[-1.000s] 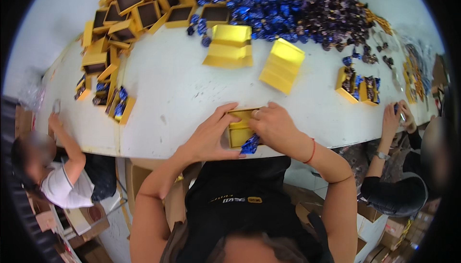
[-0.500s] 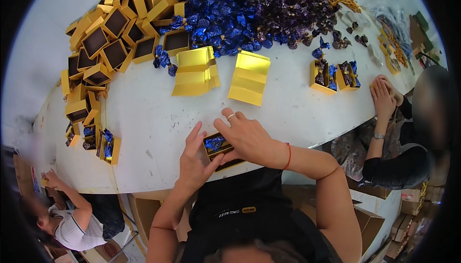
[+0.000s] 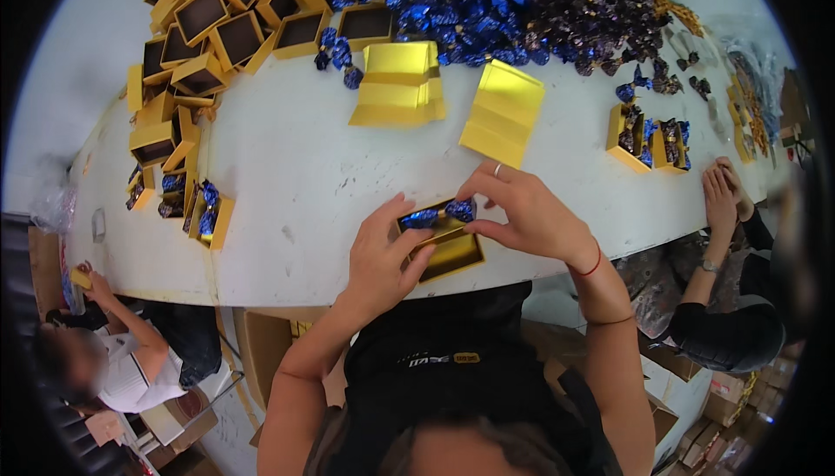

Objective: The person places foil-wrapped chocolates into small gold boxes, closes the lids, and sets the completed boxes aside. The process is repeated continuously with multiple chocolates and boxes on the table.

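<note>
Left hand (image 3: pixel 380 257) grips one gold rectangular two-compartment box (image 3: pixel 456 258), one twisted blue-foil piece (image 3: pixel 420 219) inside. Right hand (image 3: pixel 532 215) at piece's end, can't tell if fingers pinch.

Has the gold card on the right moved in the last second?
No. The gold card still lies beside the gold stack, just below the blue heap; only the camera view shifted.

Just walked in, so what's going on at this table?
The person's left hand holds the left end of a gold rectangular two-compartment box; the right hand is at a blue foil-wrapped piece lying in the far compartment. The near compartment shows bare gold. Beyond lie folded gold sheets and a heap of blue and dark foil-wrapped pieces.
</note>
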Tool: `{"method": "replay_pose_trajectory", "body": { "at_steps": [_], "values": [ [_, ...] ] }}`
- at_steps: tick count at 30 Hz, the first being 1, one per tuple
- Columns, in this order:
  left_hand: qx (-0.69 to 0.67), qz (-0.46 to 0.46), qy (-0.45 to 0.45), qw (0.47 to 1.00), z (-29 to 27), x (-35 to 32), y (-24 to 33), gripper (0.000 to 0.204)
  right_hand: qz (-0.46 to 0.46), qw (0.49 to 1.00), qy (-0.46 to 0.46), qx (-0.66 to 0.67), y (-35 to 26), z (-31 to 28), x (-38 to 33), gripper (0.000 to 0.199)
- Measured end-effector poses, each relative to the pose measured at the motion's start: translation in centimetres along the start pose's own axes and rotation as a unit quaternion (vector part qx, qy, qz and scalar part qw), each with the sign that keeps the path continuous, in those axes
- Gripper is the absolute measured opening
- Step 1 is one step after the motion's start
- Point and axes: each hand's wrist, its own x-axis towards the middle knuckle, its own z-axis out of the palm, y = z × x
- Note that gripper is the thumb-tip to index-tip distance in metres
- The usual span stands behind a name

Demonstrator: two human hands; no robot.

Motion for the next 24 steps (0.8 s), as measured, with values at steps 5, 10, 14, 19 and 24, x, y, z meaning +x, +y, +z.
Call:
{"method": "replay_pose_trajectory", "body": {
  "at_steps": [5, 10, 14, 19, 24],
  "values": [
    [-0.042, -0.016, 0.033, 0.998, 0.1, 0.8, 1.1, 0.028, -0.068, 0.990, 0.115, -0.031, 0.3, 2.7, 0.3, 0.044],
    [0.060, 0.025, 0.009, 0.998, -0.6, 0.8, 1.0, 0.033, -0.017, 0.978, 0.207, 0.028, 3.5, -0.9, 1.2, 0.036],
    [0.058, 0.045, 0.006, 0.997, 0.2, 0.7, 1.0, 0.036, 0.217, 0.700, 0.645, 0.215, 15.9, -6.2, 2.0, 0.038],
    [0.071, 0.039, 0.003, 0.997, -0.7, 1.0, 1.3, 0.043, 0.262, 0.755, 0.599, -0.047, 23.1, -8.0, 3.4, 0.037],
    [0.089, 0.049, -0.011, 0.995, -0.8, 1.9, 2.0, 0.044, 0.264, 0.731, 0.615, -0.134, 23.7, -8.3, 3.6, 0.030]
  ]
}}
